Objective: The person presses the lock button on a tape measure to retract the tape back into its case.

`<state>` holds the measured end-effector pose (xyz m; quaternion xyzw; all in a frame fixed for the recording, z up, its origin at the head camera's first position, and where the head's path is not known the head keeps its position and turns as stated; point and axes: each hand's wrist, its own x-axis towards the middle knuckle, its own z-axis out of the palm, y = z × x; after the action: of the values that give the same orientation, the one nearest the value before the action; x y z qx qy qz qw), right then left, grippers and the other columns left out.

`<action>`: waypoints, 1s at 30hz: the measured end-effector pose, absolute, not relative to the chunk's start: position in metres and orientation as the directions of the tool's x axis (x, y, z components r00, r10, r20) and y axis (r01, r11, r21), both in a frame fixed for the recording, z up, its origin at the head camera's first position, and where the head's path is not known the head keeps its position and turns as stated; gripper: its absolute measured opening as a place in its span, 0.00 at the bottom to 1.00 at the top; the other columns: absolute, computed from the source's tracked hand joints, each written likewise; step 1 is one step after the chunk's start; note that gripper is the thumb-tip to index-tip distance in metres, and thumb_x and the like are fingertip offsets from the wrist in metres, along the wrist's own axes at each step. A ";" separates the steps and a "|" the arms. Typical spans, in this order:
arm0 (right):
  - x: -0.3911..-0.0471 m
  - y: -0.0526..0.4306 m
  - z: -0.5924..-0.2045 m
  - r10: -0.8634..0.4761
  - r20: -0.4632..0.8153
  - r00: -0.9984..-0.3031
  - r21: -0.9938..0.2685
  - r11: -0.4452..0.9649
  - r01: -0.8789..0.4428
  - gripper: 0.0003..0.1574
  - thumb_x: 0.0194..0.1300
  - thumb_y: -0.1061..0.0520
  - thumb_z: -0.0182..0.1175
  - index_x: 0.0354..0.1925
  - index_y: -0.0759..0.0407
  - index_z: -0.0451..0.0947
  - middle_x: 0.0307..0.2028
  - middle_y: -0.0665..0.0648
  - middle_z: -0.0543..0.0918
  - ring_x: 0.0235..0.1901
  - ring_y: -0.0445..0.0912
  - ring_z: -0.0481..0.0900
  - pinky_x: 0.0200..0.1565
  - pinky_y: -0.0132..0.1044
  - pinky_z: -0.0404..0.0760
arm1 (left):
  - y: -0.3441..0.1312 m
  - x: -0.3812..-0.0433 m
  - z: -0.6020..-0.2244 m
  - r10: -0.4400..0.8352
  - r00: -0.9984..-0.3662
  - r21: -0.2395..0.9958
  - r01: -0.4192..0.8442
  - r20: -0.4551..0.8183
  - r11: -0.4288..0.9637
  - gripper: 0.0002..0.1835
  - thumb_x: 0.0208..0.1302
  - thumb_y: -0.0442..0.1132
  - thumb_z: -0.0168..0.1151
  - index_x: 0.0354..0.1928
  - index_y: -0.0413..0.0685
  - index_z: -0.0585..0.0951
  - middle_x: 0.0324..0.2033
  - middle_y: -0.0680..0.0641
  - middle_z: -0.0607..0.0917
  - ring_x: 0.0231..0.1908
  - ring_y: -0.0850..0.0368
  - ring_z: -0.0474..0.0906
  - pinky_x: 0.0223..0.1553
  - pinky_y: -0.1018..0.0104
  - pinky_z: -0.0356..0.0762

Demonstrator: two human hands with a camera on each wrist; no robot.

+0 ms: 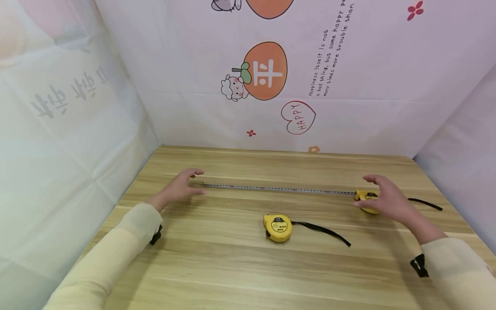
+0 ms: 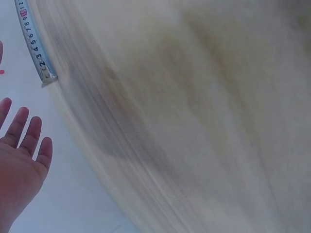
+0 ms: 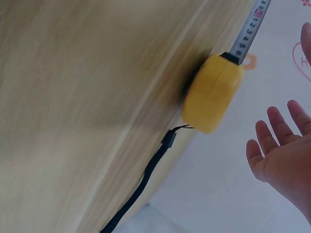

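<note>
A yellow tape measure (image 1: 367, 201) lies at the right of the table, its silver blade (image 1: 279, 188) drawn out far to the left. My left hand (image 1: 181, 186) is just left of the blade's end hook (image 2: 49, 80), thumb and fingers apart and nothing between them. Around the yellow case my right hand (image 1: 389, 201) hovers with spread fingers; in the right wrist view the fingers (image 3: 279, 126) stand apart from the case. A second yellow tape measure (image 1: 277, 228), its blade retracted, lies nearer me in the middle, with a black wrist strap (image 1: 323, 230) trailing right.
The wood-grain table (image 1: 217, 267) ends at a white printed cloth backdrop (image 1: 193, 86). Pale cloth walls (image 1: 50, 142) rise at both sides. Another black strap (image 1: 426, 203) runs right from the extended tape measure. Black wrist bands (image 1: 156, 235) show at both sleeves.
</note>
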<state>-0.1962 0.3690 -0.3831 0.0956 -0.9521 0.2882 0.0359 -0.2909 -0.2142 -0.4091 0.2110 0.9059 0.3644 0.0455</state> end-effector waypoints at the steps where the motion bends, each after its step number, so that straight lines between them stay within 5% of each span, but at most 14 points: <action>1: -0.197 0.372 -0.385 -0.160 0.123 -0.979 -0.535 0.821 -0.201 0.60 0.53 0.46 0.75 0.67 0.78 0.54 0.63 0.79 0.61 0.61 0.73 0.58 0.54 0.69 0.61 | -0.215 -0.292 -0.409 0.418 -0.906 0.679 0.350 0.070 0.646 0.36 0.58 0.40 0.72 0.66 0.36 0.68 0.64 0.36 0.68 0.62 0.36 0.63 0.60 0.41 0.62; 19: -0.212 0.404 -0.406 -0.140 -0.008 -0.990 -0.508 0.853 -0.116 0.63 0.51 0.42 0.75 0.65 0.81 0.54 0.60 0.82 0.62 0.58 0.75 0.59 0.54 0.69 0.61 | -0.215 -0.309 -0.422 0.414 -0.910 0.670 0.326 0.030 0.667 0.30 0.58 0.37 0.71 0.60 0.34 0.72 0.57 0.36 0.74 0.55 0.39 0.70 0.57 0.45 0.67; 30: -0.216 0.409 -0.416 -0.172 -0.001 -0.985 -0.499 0.854 -0.148 0.64 0.48 0.42 0.76 0.64 0.81 0.56 0.56 0.81 0.65 0.52 0.70 0.67 0.51 0.65 0.67 | -0.210 -0.318 -0.431 0.440 -0.897 0.636 0.361 0.037 0.682 0.21 0.59 0.37 0.70 0.52 0.35 0.77 0.48 0.39 0.79 0.49 0.43 0.74 0.53 0.48 0.71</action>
<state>-0.2162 0.4087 -0.4158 0.0831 -0.9624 0.2575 -0.0227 -0.3177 -0.2095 -0.4312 0.2187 0.9152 0.3332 0.0592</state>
